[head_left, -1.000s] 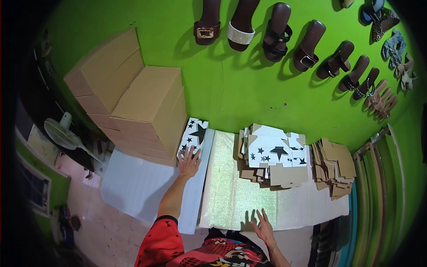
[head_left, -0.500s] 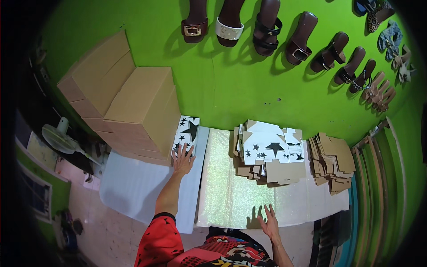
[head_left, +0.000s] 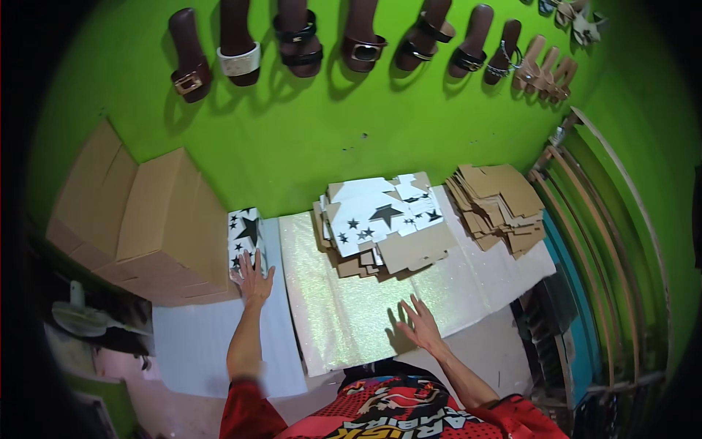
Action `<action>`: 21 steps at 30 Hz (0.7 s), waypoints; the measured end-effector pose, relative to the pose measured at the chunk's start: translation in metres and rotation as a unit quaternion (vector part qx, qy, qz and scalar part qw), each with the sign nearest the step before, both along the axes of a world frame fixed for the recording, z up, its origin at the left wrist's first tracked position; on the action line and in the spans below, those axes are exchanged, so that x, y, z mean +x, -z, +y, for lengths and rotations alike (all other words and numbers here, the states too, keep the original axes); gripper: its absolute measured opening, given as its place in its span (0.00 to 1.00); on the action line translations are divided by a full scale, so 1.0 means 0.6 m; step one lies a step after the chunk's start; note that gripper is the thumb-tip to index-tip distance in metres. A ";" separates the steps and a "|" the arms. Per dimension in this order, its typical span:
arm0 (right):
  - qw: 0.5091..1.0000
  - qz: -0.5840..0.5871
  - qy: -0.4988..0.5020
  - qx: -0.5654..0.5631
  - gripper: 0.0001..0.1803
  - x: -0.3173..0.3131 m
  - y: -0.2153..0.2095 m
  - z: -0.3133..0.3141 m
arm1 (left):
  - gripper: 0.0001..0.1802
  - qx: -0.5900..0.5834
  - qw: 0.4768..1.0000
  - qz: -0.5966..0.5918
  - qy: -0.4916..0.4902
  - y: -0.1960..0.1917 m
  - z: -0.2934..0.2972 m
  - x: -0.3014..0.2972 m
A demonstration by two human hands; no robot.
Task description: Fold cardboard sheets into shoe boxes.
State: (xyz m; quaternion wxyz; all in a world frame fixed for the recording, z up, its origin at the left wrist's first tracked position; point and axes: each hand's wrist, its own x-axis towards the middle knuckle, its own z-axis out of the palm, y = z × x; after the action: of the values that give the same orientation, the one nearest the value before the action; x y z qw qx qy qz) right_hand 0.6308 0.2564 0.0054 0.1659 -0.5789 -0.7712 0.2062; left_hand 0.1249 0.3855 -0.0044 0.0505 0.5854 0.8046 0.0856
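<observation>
My left hand (head_left: 253,279) rests with fingers spread on the near end of a white box with black stars (head_left: 248,228), which stands against the large brown cartons. Over the front part of the shimmering pale table cover (head_left: 322,322), my right hand (head_left: 420,323) hovers with fingers apart and holds nothing; its shadow falls beside it. Farther back lies a stack of flat cardboard box blanks (head_left: 384,212), the top one white with black stars. To its right is a pile of plain brown cardboard blanks (head_left: 504,201).
Large brown cartons (head_left: 164,219) stand at the left on a pale blue sheet (head_left: 190,336). Sandals (head_left: 298,44) hang in a row on the green wall. A white fan (head_left: 77,314) is at far left; wooden rails (head_left: 585,241) lean at the right.
The view has turned to the right, so things sit farther left. My left hand stays at the star-patterned box; my right hand is still open, now farther in over the table cover.
</observation>
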 end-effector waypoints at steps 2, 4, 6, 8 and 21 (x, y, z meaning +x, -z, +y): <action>0.998 -0.018 -0.003 0.054 0.38 -0.001 -0.010 0.036 | 0.45 0.057 0.997 -0.022 0.047 -0.013 -0.002 0.037; 0.997 -0.034 0.004 0.073 0.37 0.009 -0.032 0.078 | 0.44 0.071 0.989 -0.062 0.110 -0.027 0.005 0.107; 0.993 -0.052 0.024 0.103 0.36 0.025 -0.041 0.123 | 0.43 0.067 0.983 -0.076 0.152 -0.047 0.015 0.197; 0.993 -0.056 0.025 0.104 0.36 0.026 -0.057 0.169 | 0.37 0.067 0.981 -0.141 0.113 -0.040 0.021 0.260; 0.981 -0.152 -0.096 0.069 0.43 0.046 -0.028 0.183 | 0.22 0.055 0.809 -0.574 -0.108 0.042 0.044 0.351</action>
State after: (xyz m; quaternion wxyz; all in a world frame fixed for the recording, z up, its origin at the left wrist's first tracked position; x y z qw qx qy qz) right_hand 0.6582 0.3664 0.0223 0.0663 -0.5143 -0.8516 0.0771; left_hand 0.3358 0.4120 -0.0297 0.4619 0.3404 0.6810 0.4550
